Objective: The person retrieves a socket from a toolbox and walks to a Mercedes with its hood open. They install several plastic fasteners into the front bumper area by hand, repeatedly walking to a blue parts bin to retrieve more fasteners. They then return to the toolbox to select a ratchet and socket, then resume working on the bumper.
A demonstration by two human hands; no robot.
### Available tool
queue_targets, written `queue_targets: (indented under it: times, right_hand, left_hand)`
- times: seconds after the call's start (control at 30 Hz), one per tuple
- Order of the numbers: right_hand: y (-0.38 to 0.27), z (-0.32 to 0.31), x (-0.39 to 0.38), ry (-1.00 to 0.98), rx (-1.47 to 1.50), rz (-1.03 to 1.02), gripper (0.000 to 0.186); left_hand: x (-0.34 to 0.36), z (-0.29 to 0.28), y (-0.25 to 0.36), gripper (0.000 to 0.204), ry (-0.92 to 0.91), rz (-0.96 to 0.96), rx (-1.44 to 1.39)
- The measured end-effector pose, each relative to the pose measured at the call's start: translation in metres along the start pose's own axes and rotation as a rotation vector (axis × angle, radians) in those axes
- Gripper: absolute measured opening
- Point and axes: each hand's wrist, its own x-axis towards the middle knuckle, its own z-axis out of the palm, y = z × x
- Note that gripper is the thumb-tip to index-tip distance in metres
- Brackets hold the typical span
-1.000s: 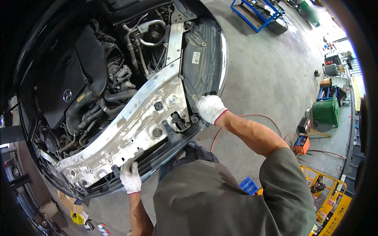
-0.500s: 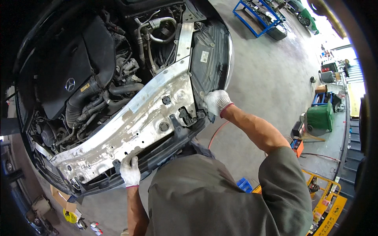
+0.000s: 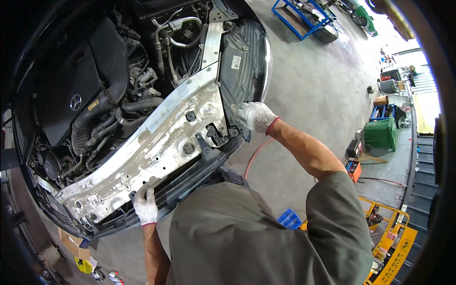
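In my head view, a silver metal front panel (image 3: 142, 152), patched with worn finish, crosses the car's open engine bay (image 3: 61, 90). My left hand (image 3: 145, 206), in a white knit glove, grips the panel's lower front edge beside the black bumper trim (image 3: 187, 171). My right hand (image 3: 256, 116), also gloved, has its fingers closed on the black plastic piece (image 3: 235, 80) along the right end of the panel, near the headlight; its fingertips are partly hidden.
A blue trolley (image 3: 297, 23) and tyre stand at the top right. Along the right are a green bin (image 3: 377, 135), an orange box (image 3: 354, 171) and a yellow rack (image 3: 399, 237). A red hose (image 3: 251, 159) lies on the floor; a blue crate (image 3: 289, 218) and cardboard box (image 3: 71, 244) are lower.
The view shifts a little. My right hand moves slightly up along the black piece, its fingertips bending at it. My left hand stays on the panel's edge.
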Motion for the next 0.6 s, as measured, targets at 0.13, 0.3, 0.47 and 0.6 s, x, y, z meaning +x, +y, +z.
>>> queue_targets:
  times: [0.13,0.3,0.47,0.6]
  right_hand:
    - [-0.003,0.009,0.003,0.010,-0.042,0.038,0.041]
    - [-0.019,0.000,-0.002,0.090,-0.106,0.067,0.036]
    - [-0.023,0.007,0.007,-0.037,-0.247,0.150,0.032]
    - [-0.035,-0.031,0.013,-0.143,-0.172,0.250,0.040]
  left_hand:
    - [-0.003,-0.006,0.036,0.028,-0.008,-0.209,-0.174]
    - [-0.006,-0.007,0.029,0.025,0.039,-0.215,-0.215]
    - [-0.003,-0.007,0.043,0.024,0.032,-0.221,-0.249]
    - [-0.006,-0.005,0.036,0.024,0.055,-0.234,-0.254]
